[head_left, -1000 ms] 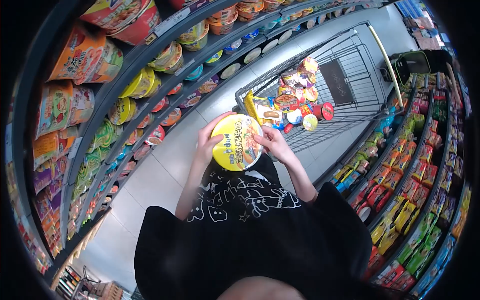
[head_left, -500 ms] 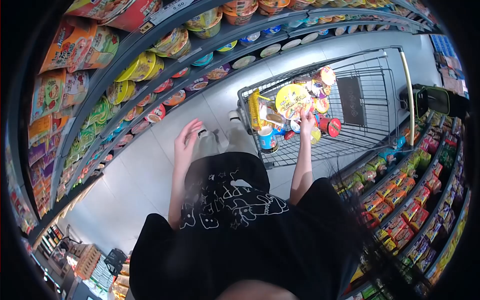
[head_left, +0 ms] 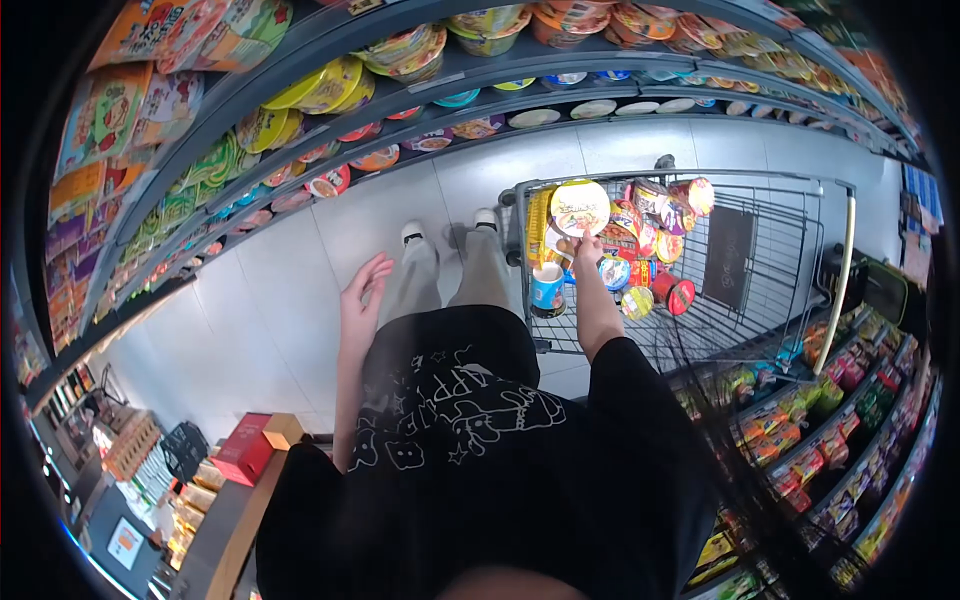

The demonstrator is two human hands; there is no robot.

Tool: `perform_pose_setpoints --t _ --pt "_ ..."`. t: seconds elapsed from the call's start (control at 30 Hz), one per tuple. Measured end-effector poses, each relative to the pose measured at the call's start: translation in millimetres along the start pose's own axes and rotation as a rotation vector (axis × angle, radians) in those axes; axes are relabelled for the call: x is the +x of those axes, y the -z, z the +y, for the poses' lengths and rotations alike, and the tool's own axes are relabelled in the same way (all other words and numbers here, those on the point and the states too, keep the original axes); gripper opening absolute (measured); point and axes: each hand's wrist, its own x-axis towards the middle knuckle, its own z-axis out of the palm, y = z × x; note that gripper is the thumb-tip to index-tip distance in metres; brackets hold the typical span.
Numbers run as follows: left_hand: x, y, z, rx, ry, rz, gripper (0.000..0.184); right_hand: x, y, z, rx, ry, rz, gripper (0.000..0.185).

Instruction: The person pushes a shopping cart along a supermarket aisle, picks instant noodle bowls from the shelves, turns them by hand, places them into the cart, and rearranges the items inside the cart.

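My right hand (head_left: 588, 246) is closed on the near edge of an instant noodle bowl (head_left: 580, 207) with a yellow-rimmed lid, at the left end of a wire shopping cart (head_left: 780, 205). Close to it in the cart lie a yellow packet (head_left: 540, 215), a blue cup (head_left: 547, 287), a blue-and-white tub (head_left: 614, 272), a red-lidded cup (head_left: 681, 296) and several other noodle cups and bowls. My left hand (head_left: 368, 290) hangs open beside my leg, fingers loosely extended, holding nothing. The underside of the held bowl is hidden.
Shelves (head_left: 400, 95) of noodle bowls and packets curve along the far and left side. Lower right, another shelf (head_left: 800, 440) holds bagged goods. The cart's pale handle (head_left: 848, 270) is at its right end. A red box (head_left: 243, 449) sits at lower left.
My right hand and the noodle bowl have moved to the cart's left end, and the lid now faces up more brightly. The view has shifted; my left hand stays open.
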Motion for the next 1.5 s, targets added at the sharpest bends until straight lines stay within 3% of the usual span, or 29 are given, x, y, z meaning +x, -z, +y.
perform_pose_setpoints --t 0.07,0.1,0.17,0.27,0.33,0.43,0.67,0.77,0.87,0.93,1.0,1.07,1.13,1.2,1.23,1.33,1.43,1.5 --pt "-3.5 -0.4 -3.9 0.001 0.021 0.006 0.031 -21.3 -1.9 -13.9 0.223 -0.177 -0.05 0.014" --pt "-3.8 -0.5 -4.8 0.002 0.025 0.001 0.03 -11.7 8.3 0.4 0.207 -0.193 -0.181 0.013" --pt "-5.6 -1.9 -4.8 0.016 0.04 0.005 0.03 -16.6 14.5 16.3 -0.308 -0.225 -0.395 0.015" --pt "-3.1 -6.9 -1.9 0.023 0.044 0.014 0.029 -58.0 -2.8 31.8 -0.574 -0.16 -0.565 0.025" --pt "-7.5 -8.3 -3.3 0.018 0.05 0.025 0.029 -62.6 -15.7 29.6 -1.479 0.239 -0.452 0.024" --pt "-9.7 -7.4 -5.8 0.021 0.023 0.021 0.029 -82.0 -27.6 14.8 -1.692 0.387 -0.425 0.02" --pt "-13.2 2.7 2.8 -0.007 0.037 0.083 0.031 -125.6 -14.5 -25.0 -1.927 0.524 -0.625 0.017" --pt "-16.8 9.5 3.1 0.002 0.04 0.104 0.031 -85.1 18.9 22.5 -1.984 0.52 -0.642 0.014" --pt "-20.0 15.7 -5.4 -0.014 0.05 0.164 0.031 -31.8 59.5 76.0 -1.866 0.727 -0.599 0.013" --pt "-22.5 20.4 -12.4 -0.05 0.05 0.207 0.031 -10.2 62.1 68.9 -1.62 0.75 -1.161 0.013" --pt "-21.7 29.2 -18.5 -0.078 -0.048 0.215 0.031 -31.7 17.5 23.9 -1.893 0.023 -1.272 0.014" --pt "-20.2 38.3 -24.2 -0.081 -0.095 0.232 0.031 -27.0 6.7 10.5 -1.605 0.322 -1.089 0.013" --pt "-17.1 49.1 -29.4 -0.083 -0.142 0.247 0.032 -52.3 -35.0 -2.5 -1.812 1.106 -0.631 0.014" --pt "-14.4 64.1 -34.1 -0.078 -0.145 0.243 0.03 -56.1 -53.4 -17.8 -1.511 0.536 -0.613 0.018" --pt "-13.4 72.6 -35.8 -0.078 -0.149 0.253 0.03 -66.2 -61.0 -19.4 -1.561 0.607 -0.506 0.022" --pt "-10.1 102.3 -44.9 -0.14 -0.173 0.202 0.028 -131.2 -70.6 -34.1 -1.688 0.549 -0.313 0.025" --pt "-8.3 138.6 -60.2 -0.151 -0.236 0.179 0.026 -160.4 -71.5 -18.9 -1.688 0.715 -0.114 0.027" --pt "-13.3 167.1 -70.7 -0.174 -0.235 0.176 0.026 -156.6 -70.5 -12.3 -1.673 0.702 -0.127 0.036"
